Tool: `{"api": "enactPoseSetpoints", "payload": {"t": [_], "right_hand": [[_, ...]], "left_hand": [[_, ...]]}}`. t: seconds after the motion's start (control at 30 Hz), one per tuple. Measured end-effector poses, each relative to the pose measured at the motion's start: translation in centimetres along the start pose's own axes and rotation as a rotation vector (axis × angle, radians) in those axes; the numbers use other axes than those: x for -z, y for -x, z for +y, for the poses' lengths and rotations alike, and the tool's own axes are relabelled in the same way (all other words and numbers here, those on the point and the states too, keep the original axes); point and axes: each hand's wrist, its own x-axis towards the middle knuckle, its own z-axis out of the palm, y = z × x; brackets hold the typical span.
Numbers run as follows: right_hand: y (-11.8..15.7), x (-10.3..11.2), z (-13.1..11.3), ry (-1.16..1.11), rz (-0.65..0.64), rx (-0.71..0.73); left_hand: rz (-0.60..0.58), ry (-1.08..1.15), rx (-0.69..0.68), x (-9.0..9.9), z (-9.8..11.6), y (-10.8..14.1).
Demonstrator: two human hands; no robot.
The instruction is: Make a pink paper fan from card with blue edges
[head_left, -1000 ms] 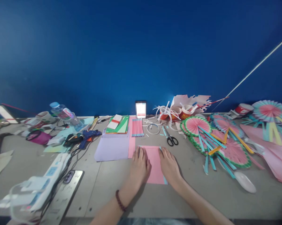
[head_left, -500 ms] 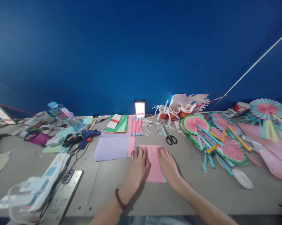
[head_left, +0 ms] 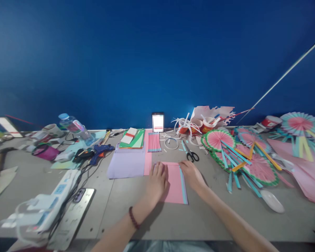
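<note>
The right hand [head_left: 192,175] has been drawn to the far right corner of the pink sheet [head_left: 174,185], where its fingers are now gathered; half a second earlier it was laid along the right side. By that shift, more of the pale blue strip [head_left: 184,189] at the sheet's right edge is uncovered. The left hand [head_left: 157,178] is kept in much the same place, over the left side of the sheet.

The pink sheet is set flat on the counter [head_left: 120,196], directly between the two hands, and its longer axis appears to be pointed from the near side of the counter toward the blue wall [head_left: 157,63]. The far right corner is the place that matters: it is touched by the right hand, the nearer of the two, while the left is held a little apart from it.

The left hand is laid palm down, fingers extended and slightly parted, with nothing seen to be gripped. Whether the corner is pinched or only pressed by the right hand cannot be told, since its fingertips are partly hidden.

Just beyond the right hand, the scissors [head_left: 189,151] are left lying. Beyond the left hand, a pleated pink strip [head_left: 154,142] and a lilac sheet [head_left: 127,162] are placed.
</note>
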Motion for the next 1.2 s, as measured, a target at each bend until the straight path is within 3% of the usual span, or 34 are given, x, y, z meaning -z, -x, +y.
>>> {"api": "enactPoseSetpoints", "payload": {"t": [0.13,0.37,0.63,0.87,1.2], "right_hand": [[0.0,-0.3,0.1,0.137,-0.044,0.072],[0.1,-0.8,0.8,0.216,0.047,0.155],[-0.6,-0.2,2.1,0.269,0.045,0.361],[-0.7,0.4,1.3,0.291,0.085,0.361],[-0.4,0.4,1.4,0.286,0.119,0.402]], "left_hand": [[-0.012,0.04,0.003,0.1,1.3,-0.7],[0.001,0.076,0.059,0.4,3.4,-0.8],[0.015,0.138,0.047,0.2,2.8,-0.6],[0.019,0.176,-0.044,-0.6,2.5,-0.9],[-0.016,0.195,-0.025,0.1,2.5,-1.1]]}}
